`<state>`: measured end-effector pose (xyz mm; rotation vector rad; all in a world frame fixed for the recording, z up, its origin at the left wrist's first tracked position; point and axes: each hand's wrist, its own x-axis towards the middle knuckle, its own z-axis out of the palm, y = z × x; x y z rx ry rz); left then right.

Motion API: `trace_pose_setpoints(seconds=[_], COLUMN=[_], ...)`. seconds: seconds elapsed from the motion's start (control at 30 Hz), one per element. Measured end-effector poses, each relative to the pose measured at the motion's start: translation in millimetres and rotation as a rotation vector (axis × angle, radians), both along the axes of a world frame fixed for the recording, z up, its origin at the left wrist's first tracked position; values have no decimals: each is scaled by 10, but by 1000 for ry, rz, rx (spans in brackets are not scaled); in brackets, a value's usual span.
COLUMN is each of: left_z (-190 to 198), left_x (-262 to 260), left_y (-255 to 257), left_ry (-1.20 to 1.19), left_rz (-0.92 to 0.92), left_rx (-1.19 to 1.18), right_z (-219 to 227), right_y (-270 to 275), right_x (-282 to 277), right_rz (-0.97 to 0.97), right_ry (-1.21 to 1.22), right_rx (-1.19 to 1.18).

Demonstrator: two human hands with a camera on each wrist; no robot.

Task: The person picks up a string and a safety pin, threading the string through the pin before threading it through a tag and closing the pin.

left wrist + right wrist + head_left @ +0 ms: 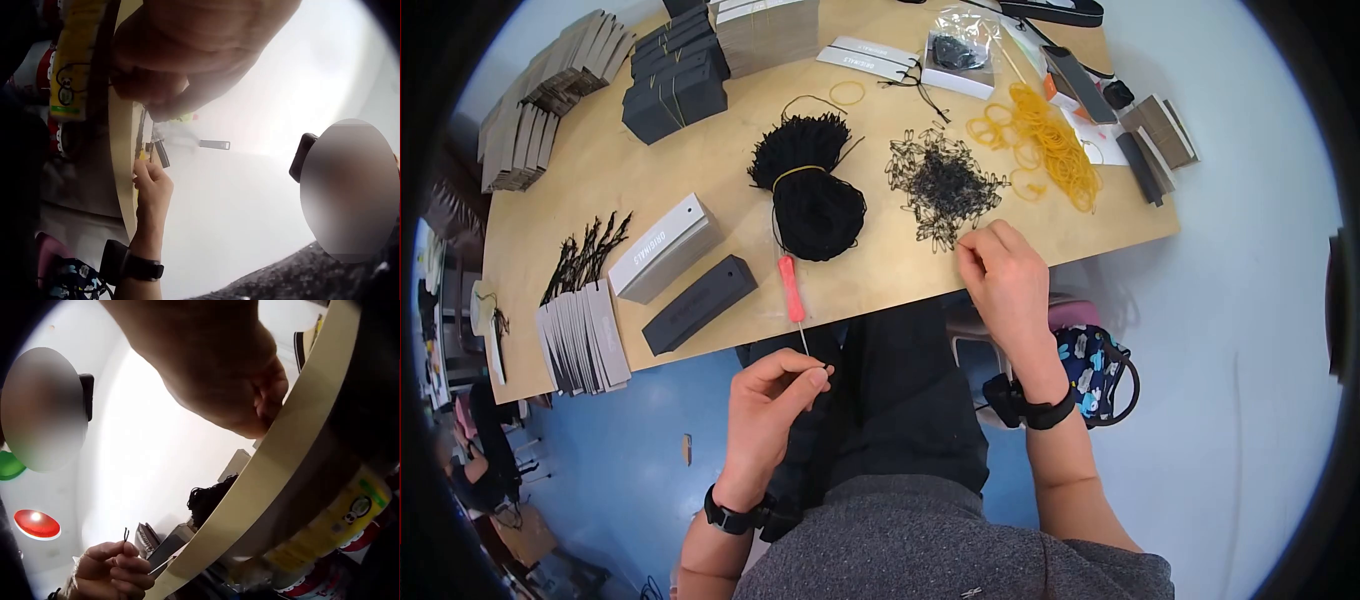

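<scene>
My left hand (775,400) is in front of the table edge, pinching a thin black cord between thumb and forefinger; its end (126,534) stands up above the fingers in the right wrist view. A tool with a red handle (791,290) lies at the edge, its thin metal shaft reaching out to the left hand. My right hand (1006,283) is at the near side of a pile of small black safety pins (945,182), thumb and fingertips together on a pin there. Left of the pile lies a bundle of black cords (815,205) with a yellow band round it.
Yellow rubber bands (1055,150) lie right of the pins. On the left are a white tag stack (665,250), a black block (700,305) and fanned tags (585,340) with black cords. Banded black stacks (675,90) stand at the back. A patterned bag (1095,370) is below the table.
</scene>
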<state>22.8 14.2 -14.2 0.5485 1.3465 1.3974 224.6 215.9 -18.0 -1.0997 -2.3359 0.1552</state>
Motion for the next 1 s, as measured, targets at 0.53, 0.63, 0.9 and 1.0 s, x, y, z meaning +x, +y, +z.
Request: trace_pose_setpoints(seconds=[0.53,0.63,0.9,1.0], left_z=[-34,-50,-47,-45], left_x=[-27,-23,-54,-58], left_y=[35,-6,-62,-78], left_ry=[-38,62,137,142], left_rz=[72,101,54,47], left_rx=[13,64,94,94], right_z=[199,149,128,92], right_y=[-728,-740,-801,-808], right_x=[-467,-508,-548,-549], right_rz=[335,375,387,389], right_ry=[525,553,570,533], right_rx=[-1529,-1651,-1692,-1690])
